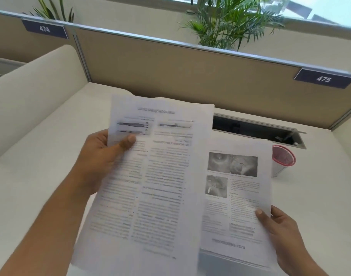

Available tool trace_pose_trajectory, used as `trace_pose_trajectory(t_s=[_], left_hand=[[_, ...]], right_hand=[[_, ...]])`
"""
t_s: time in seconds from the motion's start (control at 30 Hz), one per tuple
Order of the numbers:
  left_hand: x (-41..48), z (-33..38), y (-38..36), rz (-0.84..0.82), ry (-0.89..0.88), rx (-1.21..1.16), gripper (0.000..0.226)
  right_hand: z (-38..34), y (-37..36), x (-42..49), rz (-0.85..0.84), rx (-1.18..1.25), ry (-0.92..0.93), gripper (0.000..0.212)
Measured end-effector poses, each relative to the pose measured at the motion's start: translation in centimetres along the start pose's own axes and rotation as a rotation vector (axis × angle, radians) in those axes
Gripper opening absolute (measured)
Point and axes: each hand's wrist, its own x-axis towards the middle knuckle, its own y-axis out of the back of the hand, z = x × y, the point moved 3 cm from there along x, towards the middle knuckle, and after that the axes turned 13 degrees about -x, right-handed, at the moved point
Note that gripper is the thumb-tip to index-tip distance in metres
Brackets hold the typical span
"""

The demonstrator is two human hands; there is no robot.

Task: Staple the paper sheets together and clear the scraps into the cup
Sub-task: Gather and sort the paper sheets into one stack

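Note:
Two printed paper sheets are held up above the white desk [51,152]. My left hand [102,156] grips the left edge of the larger sheet [156,176], thumb on its printed face; its text reads upside down. My right hand [278,226] pinches the right edge of the second sheet [236,196], which carries grey photos and lies partly under the first. A white paper cup [282,162] with a red rim and red inside stands on the desk to the right, half hidden behind the second sheet. I see no stapler or scraps.
A beige partition [190,76] with number plates 474 and 475 closes the back of the desk. An open cable tray [260,130] sits in the desk's rear. A low white divider [31,96] bounds the left side. Plants stand behind the partition.

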Motion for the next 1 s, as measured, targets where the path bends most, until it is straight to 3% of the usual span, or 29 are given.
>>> trace_pose_trajectory(t_s=[0.13, 0.23, 0.47, 0.5, 0.6, 0.67, 0.77, 0.87, 1.0], left_hand=[[1.3, -3.4, -4.0, -0.047, 0.085, 0.065, 0.03], [2.6, -5.6, -6.2, -0.005, 0.099, 0.098, 0.016], [3.5, -7.0, -8.0, 0.118, 0.057, 0.307, 0.008], [3.5, -7.2, -7.9, 0.141, 0.04, 0.345, 0.011], [3.4, -8.2, -7.0, 0.189, 0.093, 0.459, 0.06], [2.7, -8.9, -6.8, 0.138, 0.275, 0.228, 0.06], [1.4, -10.2, -7.3, 0.016, 0.494, -0.062, 0.031], [0.9, -11.0, -7.9, 0.025, 0.459, -0.106, 0.023], [0.1, -11.7, -8.9, 0.026, 0.431, -0.132, 0.021]], right_hand=[[-1.0, -1.4, 0.2, -0.114, -0.038, 0.048, 0.032], [-1.6, -2.4, 0.2, -0.17, -0.043, 0.059, 0.019], [-2.5, -3.0, -0.4, -0.256, 0.059, 0.022, 0.022], [-2.5, -3.0, -0.4, -0.258, 0.074, 0.022, 0.023], [-2.4, -2.9, -0.3, -0.27, 0.107, 0.026, 0.029], [-2.5, -2.9, -0.2, -0.28, 0.12, 0.03, 0.024], [-2.4, -2.9, -0.1, -0.258, 0.078, 0.056, 0.024], [-2.5, -2.6, 0.3, -0.178, -0.041, 0.111, 0.033], [-3.2, -2.3, 0.9, -0.269, -0.046, 0.127, 0.029]])
